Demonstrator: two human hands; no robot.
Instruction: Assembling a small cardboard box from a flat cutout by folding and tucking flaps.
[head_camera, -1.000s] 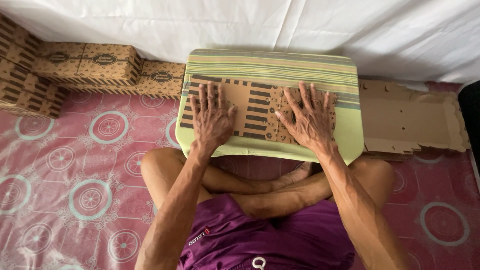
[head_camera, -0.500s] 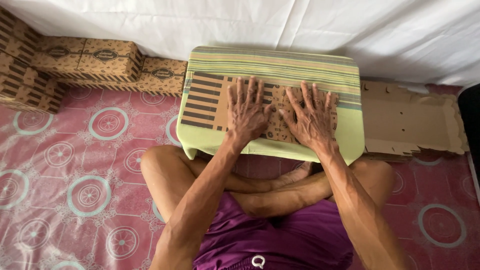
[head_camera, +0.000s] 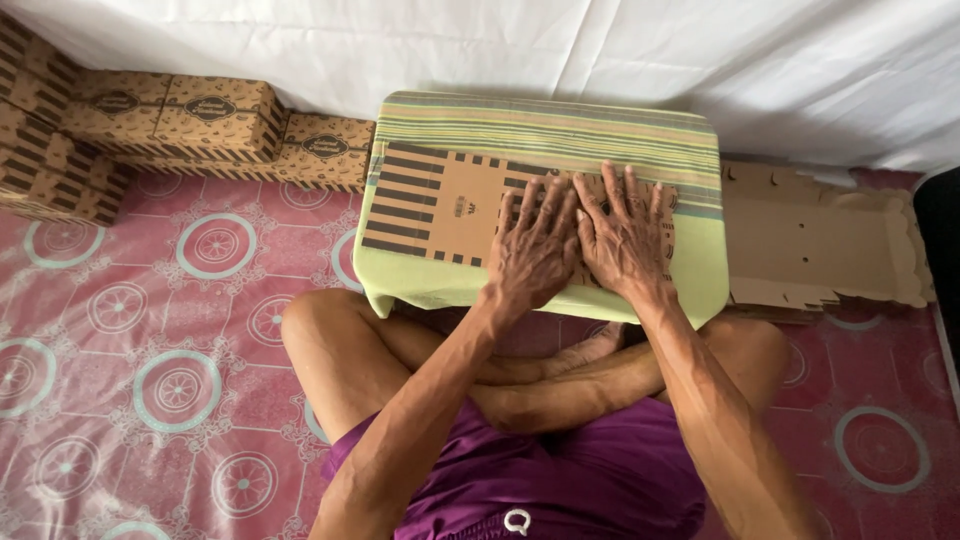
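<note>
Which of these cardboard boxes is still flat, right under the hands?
The striped flat box on the green-covered stand, pressed by the left hand and right hand. The boxes at the far left are already folded up, and the plain brown stack lies untouched at right.

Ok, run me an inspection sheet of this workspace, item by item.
Surface: low stand draped in green striped cloth, set on a pink patterned mat.
Job's things: flat printed carton blank lying on the cloth.
Clutter: folded boxes stacked at left; plain flat cardboard at right.
Hands: left hand and right hand side by side, palms down, fingers spread on the blank.
Cables: nothing seen.
Surroundings: white sheet behind; person sits cross-legged in purple shorts.
</note>
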